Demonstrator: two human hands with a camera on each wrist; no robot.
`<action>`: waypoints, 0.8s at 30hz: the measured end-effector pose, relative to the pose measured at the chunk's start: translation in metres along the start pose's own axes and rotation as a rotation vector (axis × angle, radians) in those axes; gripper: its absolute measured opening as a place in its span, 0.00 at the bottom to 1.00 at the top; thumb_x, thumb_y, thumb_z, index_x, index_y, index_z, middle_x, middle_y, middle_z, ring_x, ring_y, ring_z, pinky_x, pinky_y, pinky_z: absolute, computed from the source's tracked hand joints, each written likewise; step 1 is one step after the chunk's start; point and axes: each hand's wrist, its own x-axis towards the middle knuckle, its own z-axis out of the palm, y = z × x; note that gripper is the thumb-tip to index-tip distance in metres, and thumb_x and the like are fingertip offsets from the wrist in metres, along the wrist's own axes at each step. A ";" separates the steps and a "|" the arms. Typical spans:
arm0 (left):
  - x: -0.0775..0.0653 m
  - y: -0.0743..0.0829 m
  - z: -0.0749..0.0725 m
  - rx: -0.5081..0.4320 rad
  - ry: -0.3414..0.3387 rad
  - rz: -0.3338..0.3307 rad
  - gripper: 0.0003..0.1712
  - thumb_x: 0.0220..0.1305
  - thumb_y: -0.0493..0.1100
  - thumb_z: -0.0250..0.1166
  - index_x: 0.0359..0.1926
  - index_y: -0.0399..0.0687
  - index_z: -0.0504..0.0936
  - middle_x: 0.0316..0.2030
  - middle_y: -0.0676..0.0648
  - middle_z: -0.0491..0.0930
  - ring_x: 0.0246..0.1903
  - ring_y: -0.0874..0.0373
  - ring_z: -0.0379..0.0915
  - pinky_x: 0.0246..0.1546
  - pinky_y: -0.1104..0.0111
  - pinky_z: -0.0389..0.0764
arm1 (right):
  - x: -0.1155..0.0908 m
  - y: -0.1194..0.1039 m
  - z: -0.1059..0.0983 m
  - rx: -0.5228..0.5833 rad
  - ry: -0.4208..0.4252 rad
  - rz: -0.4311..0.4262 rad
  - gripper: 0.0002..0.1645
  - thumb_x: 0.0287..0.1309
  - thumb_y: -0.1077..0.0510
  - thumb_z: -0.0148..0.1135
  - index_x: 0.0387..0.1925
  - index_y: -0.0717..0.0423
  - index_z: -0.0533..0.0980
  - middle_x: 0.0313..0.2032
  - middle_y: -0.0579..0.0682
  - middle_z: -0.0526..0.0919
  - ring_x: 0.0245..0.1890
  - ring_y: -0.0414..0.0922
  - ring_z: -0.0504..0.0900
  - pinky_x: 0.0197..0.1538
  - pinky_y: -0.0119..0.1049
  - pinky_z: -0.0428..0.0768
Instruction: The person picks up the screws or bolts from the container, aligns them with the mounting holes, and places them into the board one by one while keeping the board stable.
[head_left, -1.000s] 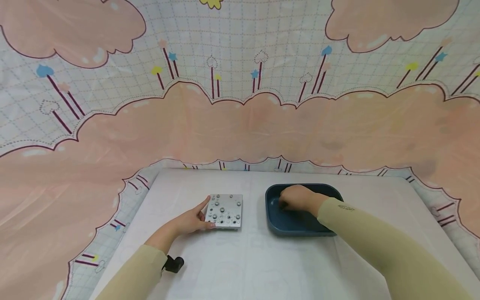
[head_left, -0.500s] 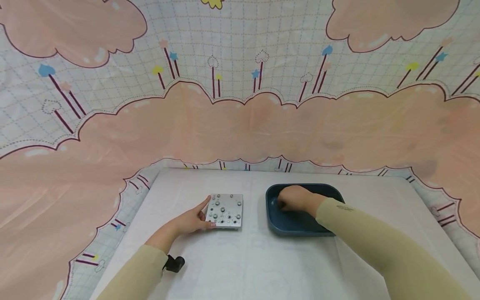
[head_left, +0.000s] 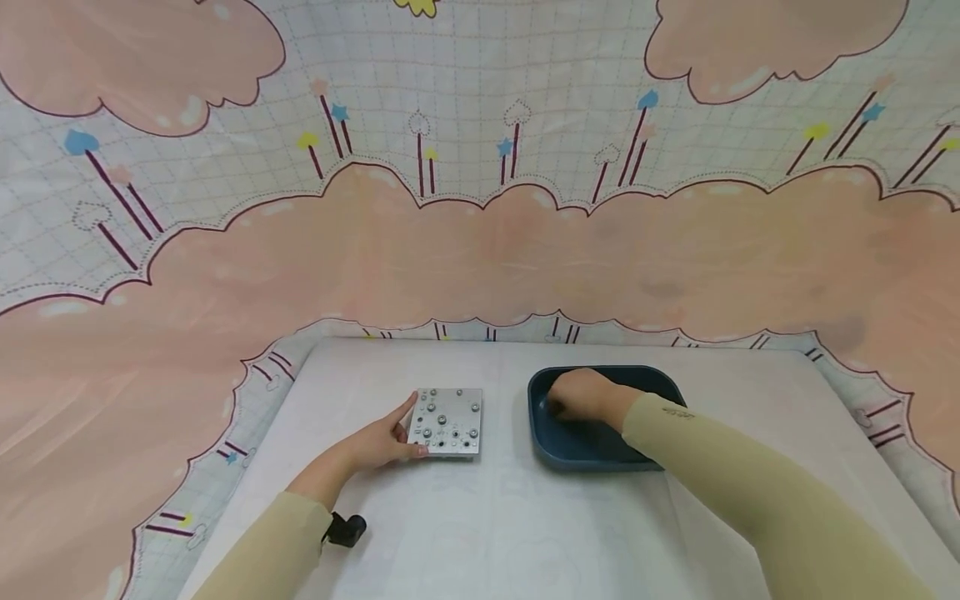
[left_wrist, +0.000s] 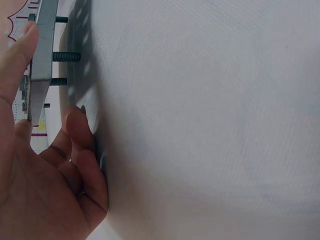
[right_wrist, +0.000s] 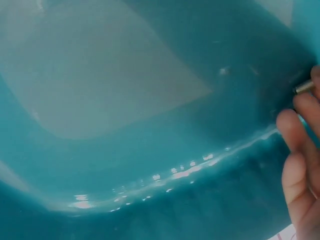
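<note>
A square silver metal plate with several bolts in its top face is on the left side of the table. My left hand grips its left edge, thumb near the front corner and a finger at the back corner. Threaded bolt ends stick out from the plate's underside in the left wrist view. My right hand is inside a dark blue tray, fingers curled low near its left part. In the right wrist view, a small cylindrical metal piece shows between the fingertips; most of it is hidden.
White cloth covers the table. A patterned curtain hangs behind it. A black device is strapped at my left wrist. The tray's raised walls surround my right hand.
My right hand has shifted slightly left within the tray. My left hand keeps its grip on the metal plate, and the head view has turned a little.
</note>
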 end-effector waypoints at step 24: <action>0.001 -0.003 0.001 -0.007 0.015 0.017 0.64 0.53 0.58 0.76 0.80 0.60 0.43 0.33 0.47 0.71 0.29 0.55 0.65 0.31 0.65 0.67 | -0.015 -0.008 -0.044 0.354 0.093 0.158 0.06 0.64 0.53 0.65 0.40 0.48 0.85 0.34 0.38 0.82 0.33 0.38 0.78 0.42 0.37 0.78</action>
